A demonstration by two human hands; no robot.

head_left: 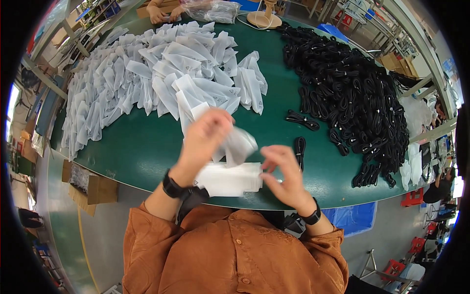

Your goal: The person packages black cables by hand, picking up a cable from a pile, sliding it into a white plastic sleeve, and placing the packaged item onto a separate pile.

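Above the green counter (147, 152), the left hand (205, 134) pinches a blurred white plastic bag (239, 144) in its fingers, lifting it off the flat bag stack (230, 179) that the right hand (284, 171) steadies with pressing fingers.

A green surface (147, 147) carries a wide heap of white plastic bags (161, 68) at far left, a large pile of coiled black cables (352, 93) at right, two loose coils between them, and a flat stack of white bags (230, 179) at the near edge.
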